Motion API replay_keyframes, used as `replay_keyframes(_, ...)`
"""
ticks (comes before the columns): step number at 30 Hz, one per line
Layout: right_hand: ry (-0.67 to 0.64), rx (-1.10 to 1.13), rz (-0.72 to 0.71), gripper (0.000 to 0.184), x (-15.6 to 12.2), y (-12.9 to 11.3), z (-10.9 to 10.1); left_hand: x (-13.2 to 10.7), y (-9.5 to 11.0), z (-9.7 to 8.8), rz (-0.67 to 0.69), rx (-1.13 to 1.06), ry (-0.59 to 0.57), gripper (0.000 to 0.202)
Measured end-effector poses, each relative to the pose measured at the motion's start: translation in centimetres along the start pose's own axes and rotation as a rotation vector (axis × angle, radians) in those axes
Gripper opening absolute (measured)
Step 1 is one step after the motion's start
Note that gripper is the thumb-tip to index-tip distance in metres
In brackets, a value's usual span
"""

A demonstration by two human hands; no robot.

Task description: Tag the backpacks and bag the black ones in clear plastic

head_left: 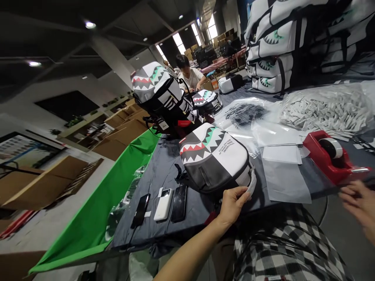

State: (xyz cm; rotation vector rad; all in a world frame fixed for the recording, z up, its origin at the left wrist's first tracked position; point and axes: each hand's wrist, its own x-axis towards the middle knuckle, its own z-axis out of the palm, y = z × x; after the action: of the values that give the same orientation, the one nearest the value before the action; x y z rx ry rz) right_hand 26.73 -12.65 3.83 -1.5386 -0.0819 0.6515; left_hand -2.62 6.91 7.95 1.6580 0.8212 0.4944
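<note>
A small backpack [215, 160] with a grey-and-white shark-mouth print lies on the dark cloth in front of me. My left hand [234, 205] pinches a piece of translucent white wrapping [252, 181] at the bag's lower right corner. What the wrapping covers is hidden. Farther right, a red tape dispenser [325, 158] holds a roll of tape. Just below its cutting end is my right hand [359, 205], somewhat blurred, its fingers stretched out and nothing visible in them. Translucent white sheets [285, 177] lie between the bag and the dispenser.
Three phone-like devices, one a white power bank [163, 205], lie at the near left. Stacked shark bags [162, 91] stand behind, with more [272, 58] at the back right. A plastic bag of grey pieces [325, 111] lies right. A green-lined bin [96, 207] borders the table. Another person [191, 78] sits beyond.
</note>
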Motion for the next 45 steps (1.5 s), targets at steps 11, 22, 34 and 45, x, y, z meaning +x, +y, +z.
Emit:
replay_keyframes(11,-0.676,0.057,0.004,0.065,-10.5,5.9,15.9,-0.9,2.4,-1.2,-0.054,0.181,-0.068,0.072)
replay_keyframes(22,-0.646,0.019,-0.021,0.063,-9.8,6.7,17.1,-0.2,1.2,-0.2,-0.006,0.038,-0.001,0.023)
replay_keyframes(34,-0.688,0.044,0.251,0.065,-8.3,6.3,18.5,-0.8,0.2,-0.8,0.311,0.533,0.009,0.025)
replay_keyframes(45,-0.917,0.56,0.528,0.032,-10.7,5.8,16.4,-0.6,0.4,-0.8,0.297,0.307,0.085,0.023)
